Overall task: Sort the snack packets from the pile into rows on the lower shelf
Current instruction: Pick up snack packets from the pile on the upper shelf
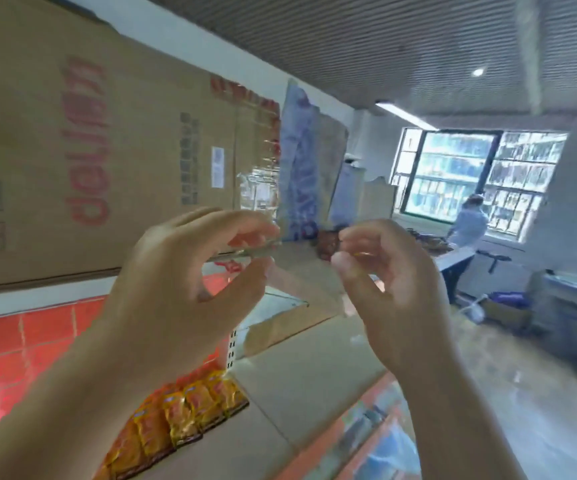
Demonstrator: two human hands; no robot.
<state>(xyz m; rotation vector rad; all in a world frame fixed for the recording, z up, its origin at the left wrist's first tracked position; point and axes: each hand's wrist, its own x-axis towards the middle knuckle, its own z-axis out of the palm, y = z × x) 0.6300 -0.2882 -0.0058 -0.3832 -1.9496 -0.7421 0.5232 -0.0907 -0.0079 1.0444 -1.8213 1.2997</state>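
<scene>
left hand (183, 271) is hovering with fingers curved apart and right hand (391, 282) is curling, contents unclear, probably between placements of snack packets (190, 417).

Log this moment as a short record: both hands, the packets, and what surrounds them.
left hand: raised, fingers curled, thumb apart; too blurred to tell if it holds anything
right hand: raised, fingers curled toward thumb; any pinch unclear
snack packets: orange-yellow, in a row below the hands
shelf: beige surface bearing the packets
cardboard box: large, red lettering, upper left
blue-white bag: right of the box
second person: standing by the window
</scene>
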